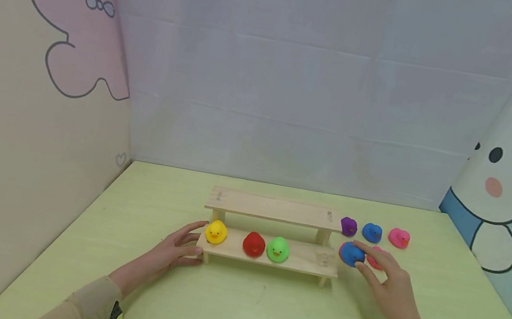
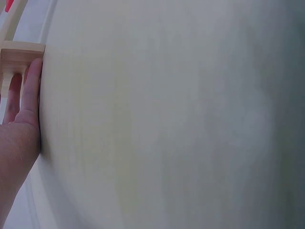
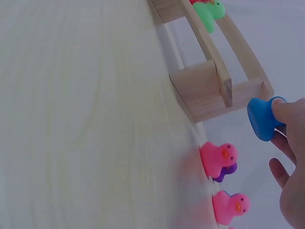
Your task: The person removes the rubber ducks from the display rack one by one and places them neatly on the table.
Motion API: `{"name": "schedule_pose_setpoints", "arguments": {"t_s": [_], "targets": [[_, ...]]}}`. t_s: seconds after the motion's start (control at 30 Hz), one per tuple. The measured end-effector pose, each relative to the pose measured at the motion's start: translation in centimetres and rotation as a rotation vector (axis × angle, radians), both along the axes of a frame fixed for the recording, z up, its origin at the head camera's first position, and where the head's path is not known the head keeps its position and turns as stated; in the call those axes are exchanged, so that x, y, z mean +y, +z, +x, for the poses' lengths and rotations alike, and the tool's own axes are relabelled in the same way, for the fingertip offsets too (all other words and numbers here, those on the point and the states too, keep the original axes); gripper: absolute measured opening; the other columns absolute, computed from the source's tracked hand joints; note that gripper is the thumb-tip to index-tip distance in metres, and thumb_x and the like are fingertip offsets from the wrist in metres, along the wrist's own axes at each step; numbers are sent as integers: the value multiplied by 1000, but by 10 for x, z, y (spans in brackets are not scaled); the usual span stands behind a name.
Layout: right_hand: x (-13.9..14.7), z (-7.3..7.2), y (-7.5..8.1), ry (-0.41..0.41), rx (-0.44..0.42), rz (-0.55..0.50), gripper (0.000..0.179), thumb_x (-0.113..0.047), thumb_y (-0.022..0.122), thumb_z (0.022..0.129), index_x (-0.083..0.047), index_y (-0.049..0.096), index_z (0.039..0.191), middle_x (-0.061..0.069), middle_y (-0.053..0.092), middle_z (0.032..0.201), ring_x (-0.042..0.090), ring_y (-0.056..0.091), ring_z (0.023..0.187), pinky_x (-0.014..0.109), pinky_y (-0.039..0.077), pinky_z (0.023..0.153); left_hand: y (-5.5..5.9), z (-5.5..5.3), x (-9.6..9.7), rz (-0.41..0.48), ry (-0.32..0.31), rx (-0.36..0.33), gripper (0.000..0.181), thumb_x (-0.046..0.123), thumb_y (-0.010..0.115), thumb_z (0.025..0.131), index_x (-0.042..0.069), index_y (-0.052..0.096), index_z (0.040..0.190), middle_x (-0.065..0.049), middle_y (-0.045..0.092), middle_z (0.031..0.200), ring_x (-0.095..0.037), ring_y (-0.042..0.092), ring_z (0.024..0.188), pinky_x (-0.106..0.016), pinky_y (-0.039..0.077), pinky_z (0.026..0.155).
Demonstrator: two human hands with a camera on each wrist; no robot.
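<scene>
Right hand, fingers pinching a blue duck above the worktop, near the right end of a wooden stand (yellow duck, red duck, green duck on its lower tier), left hand, fingers extended, touching its left end

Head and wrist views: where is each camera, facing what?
Head: head-worn, facing forward and down at wooden rack; left hand and right hand show.
Left wrist: wrist-worn, facing table, rack at edge; left hand shows.
Right wrist: wrist-worn, facing table, rack and held blue duck; right hand shows.
Head and right wrist share green duck.
</scene>
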State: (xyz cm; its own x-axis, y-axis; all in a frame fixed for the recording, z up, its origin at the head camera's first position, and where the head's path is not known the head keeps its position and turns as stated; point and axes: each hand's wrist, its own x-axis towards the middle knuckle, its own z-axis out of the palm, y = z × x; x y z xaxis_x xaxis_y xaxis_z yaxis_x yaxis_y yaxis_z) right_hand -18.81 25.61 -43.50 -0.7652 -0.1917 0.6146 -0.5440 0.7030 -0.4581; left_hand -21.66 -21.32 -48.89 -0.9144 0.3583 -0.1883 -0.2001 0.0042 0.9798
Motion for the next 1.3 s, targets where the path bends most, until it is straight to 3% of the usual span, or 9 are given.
{"name": "schedule_pose_setpoints", "arguments": {"t_s": [0.23,0.37,0.5,0.6,0.73,0.93,1.03,1.17,1.3], "targets": [[33,-12,-10,-122,-34,18,48,-13,71,78,-27,58,122,3,63,113,-18,38,108,-4,24,85,-1,-1,0,13,-3,0,66,17,63,86,29,28,140,-15,36,137,-28,53,112,-42,48,88],[51,-15,-12,-172,-91,10,45,-17,68,81,-25,57,124,7,60,117,10,49,114,24,41,95,0,-1,0,11,-3,3,66,18,63,86,29,28,140,-15,36,137,-28,53,111,-42,48,88],[67,-18,-12,-216,-125,35,45,-19,66,83,-22,54,127,15,58,119,33,52,103,49,45,80,0,-1,0,13,-2,1,66,19,63,86,30,28,140,-14,37,136,-28,53,112,-41,48,87],[79,-20,-14,-241,-136,37,45,-21,65,84,-21,53,128,16,58,119,31,53,99,27,45,75,-1,-1,0,6,-1,6,66,20,63,86,30,27,141,-14,37,136,-28,53,112,-41,49,87],[94,-23,-18,-272,-169,-6,45,-27,63,86,-25,51,130,11,56,124,1,48,104,1,34,73,-1,-2,0,-1,0,-1,67,21,64,85,31,28,140,-13,37,136,-29,53,112,-41,49,87],[107,-26,-23,-300,-203,-16,45,-32,60,87,-30,49,130,6,55,125,-25,30,95,-4,29,73,0,-2,1,-2,2,-10,67,21,64,85,32,29,140,-13,37,137,-28,53,112,-40,49,87],[110,-27,-24,-295,-224,8,45,-32,58,88,-28,49,131,12,56,123,-13,41,103,-4,29,71,-1,-2,1,1,6,-9,67,19,64,85,30,28,140,-13,37,137,-29,53,111,-41,49,87],[112,-29,-26,-272,-261,37,46,-34,56,89,-24,47,133,16,53,125,24,49,110,-3,29,69,-1,-2,1,5,3,-10,66,18,63,85,29,28,140,-14,37,137,-28,53,111,-41,49,87],[111,-31,-27,-256,-283,48,47,-35,56,89,-21,47,133,19,53,125,37,48,108,-2,28,67,3,1,1,8,-5,-15,68,18,64,85,28,26,141,-15,35,138,-28,53,111,-41,48,88]]}}
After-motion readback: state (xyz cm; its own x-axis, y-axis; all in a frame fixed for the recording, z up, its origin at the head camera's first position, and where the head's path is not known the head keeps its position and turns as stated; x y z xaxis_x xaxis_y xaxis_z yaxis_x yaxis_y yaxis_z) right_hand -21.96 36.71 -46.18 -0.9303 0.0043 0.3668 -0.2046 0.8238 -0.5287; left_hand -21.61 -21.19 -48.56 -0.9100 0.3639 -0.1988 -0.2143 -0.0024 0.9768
